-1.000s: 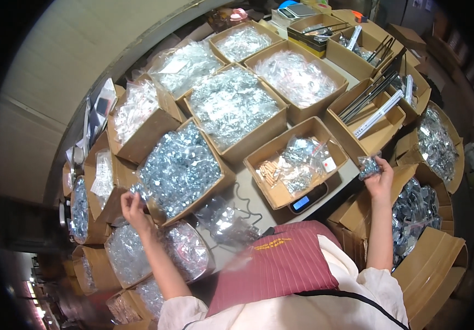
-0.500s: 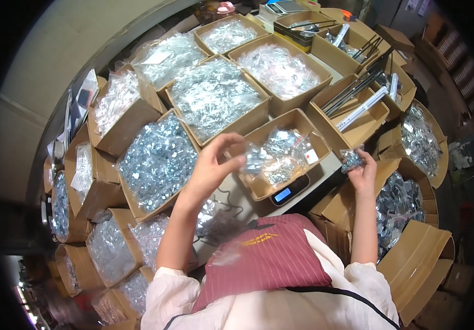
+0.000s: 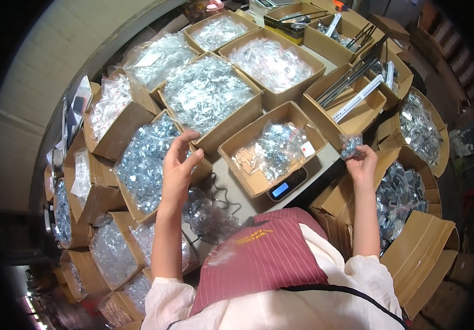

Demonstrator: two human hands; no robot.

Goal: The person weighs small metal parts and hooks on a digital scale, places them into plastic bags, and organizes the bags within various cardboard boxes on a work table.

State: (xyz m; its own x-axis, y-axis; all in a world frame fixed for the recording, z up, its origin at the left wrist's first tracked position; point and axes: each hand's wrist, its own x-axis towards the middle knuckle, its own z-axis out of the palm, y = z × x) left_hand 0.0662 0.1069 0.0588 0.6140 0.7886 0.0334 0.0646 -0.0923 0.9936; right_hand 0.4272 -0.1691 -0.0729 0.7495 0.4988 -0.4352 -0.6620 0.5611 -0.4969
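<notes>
My left hand is empty, thumb and fingers apart, over the near right edge of a box of bluish hardware bags. Pinched in my right hand is a small clear bag of metal parts, held right of the middle carton. That cardboard box rests on a digital scale with a lit blue display. Inside lie wooden dowels, clear bags of metal fittings and a small white piece with a red dot.
Cartons of bagged parts crowd the table's far side. Right of the scale stand a box with dark rods and white rails and a carton of flat metal parts. Loose clear bags and a coiled cable lie near my left forearm.
My left hand has moved left, away from the middle box, and the shiny bag by its fingers has left it. Dowels now show there. My right hand still grips its bag.
</notes>
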